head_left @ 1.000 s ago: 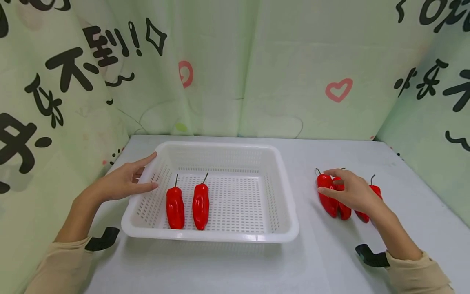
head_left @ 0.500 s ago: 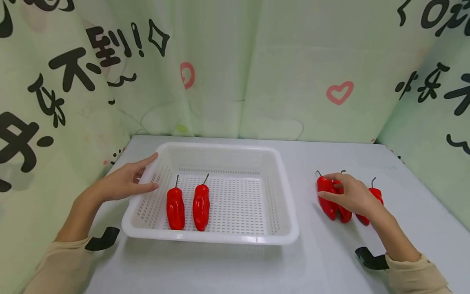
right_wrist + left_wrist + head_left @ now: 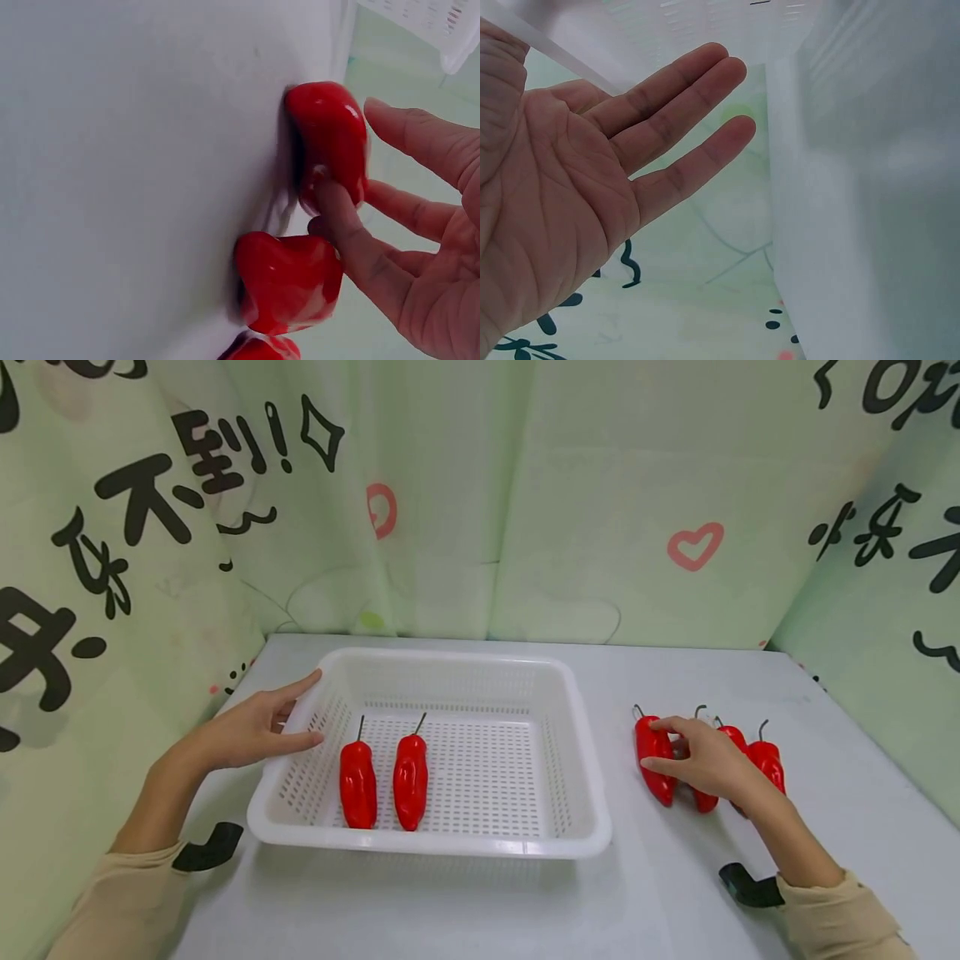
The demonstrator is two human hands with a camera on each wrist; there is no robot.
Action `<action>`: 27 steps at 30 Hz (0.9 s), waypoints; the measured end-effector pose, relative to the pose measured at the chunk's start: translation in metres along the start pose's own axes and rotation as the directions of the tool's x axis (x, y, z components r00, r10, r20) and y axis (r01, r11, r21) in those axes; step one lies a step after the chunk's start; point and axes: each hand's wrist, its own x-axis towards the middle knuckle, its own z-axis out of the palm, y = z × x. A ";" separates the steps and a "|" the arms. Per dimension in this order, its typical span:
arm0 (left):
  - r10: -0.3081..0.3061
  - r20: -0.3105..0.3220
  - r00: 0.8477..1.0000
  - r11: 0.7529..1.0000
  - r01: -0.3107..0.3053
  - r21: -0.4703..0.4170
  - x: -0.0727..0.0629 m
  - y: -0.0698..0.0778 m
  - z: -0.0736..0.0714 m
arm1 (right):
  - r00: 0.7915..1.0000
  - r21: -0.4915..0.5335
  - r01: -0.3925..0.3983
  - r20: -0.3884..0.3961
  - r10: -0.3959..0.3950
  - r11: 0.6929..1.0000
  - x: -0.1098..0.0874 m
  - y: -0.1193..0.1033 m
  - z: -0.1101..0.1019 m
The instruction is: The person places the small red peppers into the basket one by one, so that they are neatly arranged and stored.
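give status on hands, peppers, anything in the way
Left hand touching basket rim. Right hand at leftmost loose pepper, grip unclear. Two peppers in basket. Another pepper close alongside.

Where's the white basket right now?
Head view: the white basket sits just left of centre on the table, with the left hand at its left rim and loose red peppers to its right.

The head view is bright and clear, with soft light all over. A faint grey shadow lies on the table (image 3: 405, 927) by the white basket (image 3: 420, 844), and the red peppers (image 3: 410, 783) have little shiny spots. Both wrist views look darker, and the basket looks blurry in the left one
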 end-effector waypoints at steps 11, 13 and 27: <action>0.003 0.002 1.000 1.000 -0.003 -0.019 0.000 -0.002 0.000 | 0.999 -0.019 0.037 -0.019 -0.038 0.999 0.003 0.000 0.006; 0.000 0.003 1.000 1.000 0.001 -0.028 0.000 -0.002 0.000 | 0.999 -0.014 0.036 -0.019 -0.036 0.999 0.003 -0.001 0.006; -0.007 0.005 1.000 1.000 0.007 -0.030 0.000 -0.001 0.000 | 0.996 -0.022 0.034 -0.076 -0.036 0.999 0.001 -0.002 0.007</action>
